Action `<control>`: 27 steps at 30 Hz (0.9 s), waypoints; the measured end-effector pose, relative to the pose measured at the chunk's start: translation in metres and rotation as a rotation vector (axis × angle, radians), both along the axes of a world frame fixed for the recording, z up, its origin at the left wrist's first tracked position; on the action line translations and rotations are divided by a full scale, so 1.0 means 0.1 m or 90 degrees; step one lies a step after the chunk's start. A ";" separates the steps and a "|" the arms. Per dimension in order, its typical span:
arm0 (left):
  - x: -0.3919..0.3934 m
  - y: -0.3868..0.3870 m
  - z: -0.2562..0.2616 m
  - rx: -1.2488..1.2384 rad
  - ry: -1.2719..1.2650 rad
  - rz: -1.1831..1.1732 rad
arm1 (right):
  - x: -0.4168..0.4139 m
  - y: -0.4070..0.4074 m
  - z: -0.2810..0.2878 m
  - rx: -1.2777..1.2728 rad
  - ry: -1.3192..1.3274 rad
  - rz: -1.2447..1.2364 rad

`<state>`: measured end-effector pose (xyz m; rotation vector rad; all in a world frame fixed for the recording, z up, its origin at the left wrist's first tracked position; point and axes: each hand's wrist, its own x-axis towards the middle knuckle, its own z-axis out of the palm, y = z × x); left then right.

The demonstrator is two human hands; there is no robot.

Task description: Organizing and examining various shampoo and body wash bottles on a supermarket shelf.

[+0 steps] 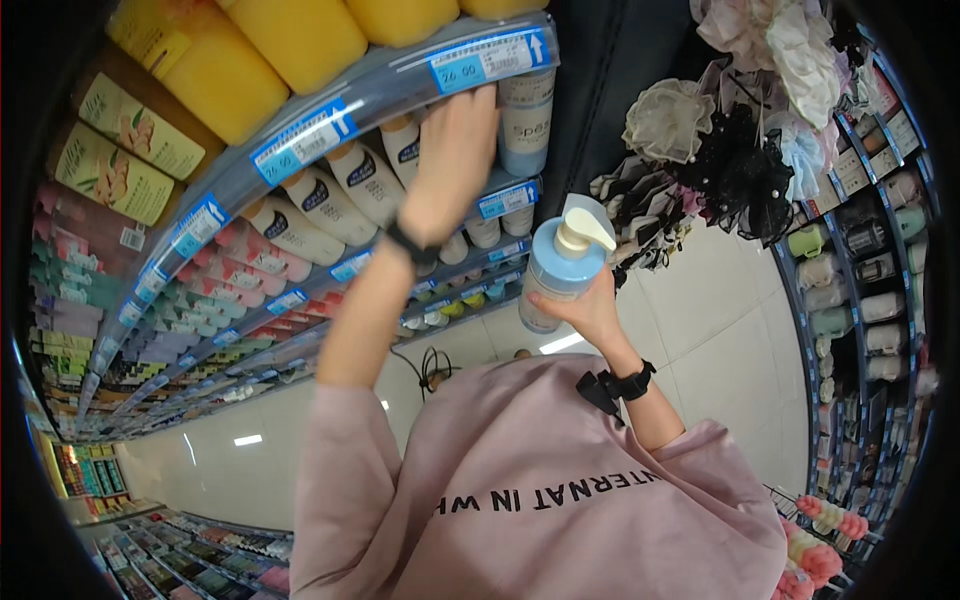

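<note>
My right hand is wrapped around a blue and clear pump bottle with a cream pump head, held upright beside the shelving. Up at the shelf, my left hand reaches in under the price rail. Its fingertips are hidden behind that rail, so what they touch cannot be seen, and the hand is blurred. A similar blue-bottomed bottle stands just right of it. White bottles with dark labels stand in a row on its left. I wear a dark band on each wrist.
Yellow containers fill the shelf above. Pink and white packages line the shelving at left. Fabric flower hair accessories hang at upper right, near the held bottle. Shelves with cups and other goods stand at far right. Black cables lie low by the shelving.
</note>
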<state>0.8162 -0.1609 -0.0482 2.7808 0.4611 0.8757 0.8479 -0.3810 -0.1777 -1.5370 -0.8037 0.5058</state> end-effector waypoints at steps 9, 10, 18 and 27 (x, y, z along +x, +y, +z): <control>-1.14 -1.38 -1.12 -0.471 -0.158 -0.174 | -0.37 0.22 0.63 0.062 -0.005 -0.098; -1.04 -1.34 -1.13 -0.482 -0.167 -0.118 | -0.43 0.25 0.67 0.074 -0.030 -0.109; -1.26 -0.56 -0.96 -0.902 -0.146 -0.295 | -0.12 0.24 0.55 0.009 0.113 0.209; -1.40 -0.62 -0.89 -0.899 -0.029 -0.274 | 0.07 0.29 1.02 0.209 -0.023 0.054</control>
